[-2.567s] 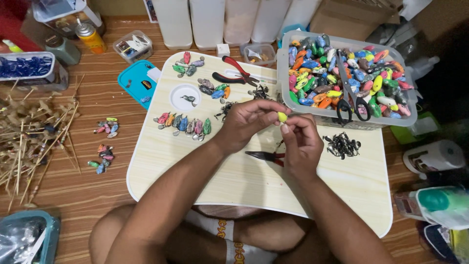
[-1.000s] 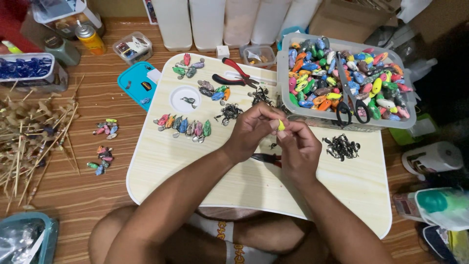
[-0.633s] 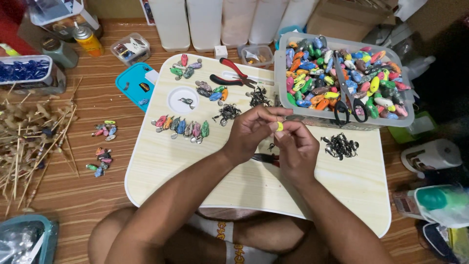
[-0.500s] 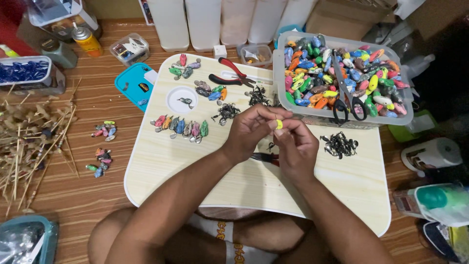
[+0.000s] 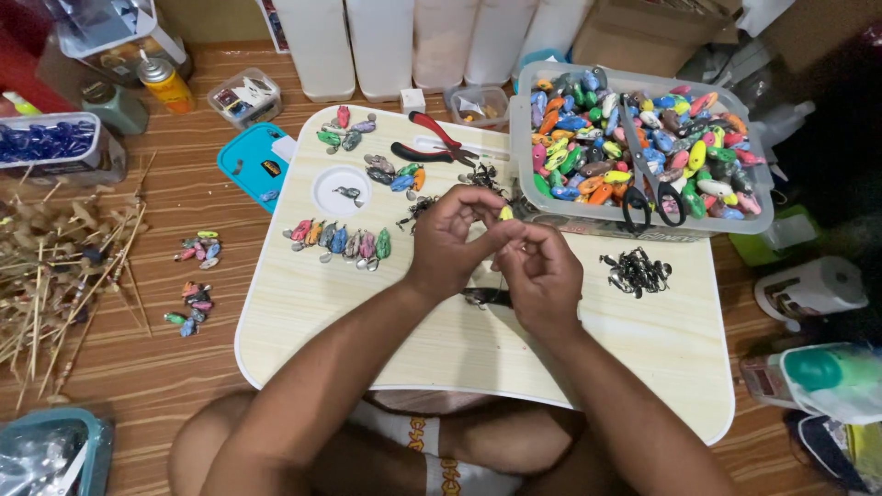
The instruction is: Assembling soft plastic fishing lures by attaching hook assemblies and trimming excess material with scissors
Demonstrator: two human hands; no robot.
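Note:
My left hand [image 5: 452,241] and my right hand [image 5: 542,275] meet over the middle of a small light wooden lap table [image 5: 312,303]. Between the fingertips of both hands sits a small yellow lure body [image 5: 505,213]; the left thumb and fingers pinch it while the right fingers work at its lower end. A dark tool [image 5: 484,297] lies on the table just under my hands, mostly hidden. A row of coloured lures [image 5: 342,242] lies left of my hands, and a heap of black metal hooks [image 5: 634,272] lies to the right.
A clear tub [image 5: 551,197] of many coloured lure bodies with black scissors [image 5: 643,184] on top stands at the back right. Red-handled pliers [image 5: 432,140] lie at the table's far edge. Dry sticks [image 5: 55,276], a teal box [image 5: 253,161] and loose lures [image 5: 197,250] rest on the floor to the left.
My hands stay together on the yellow lure body, with only small finger shifts. The view has drifted slightly.

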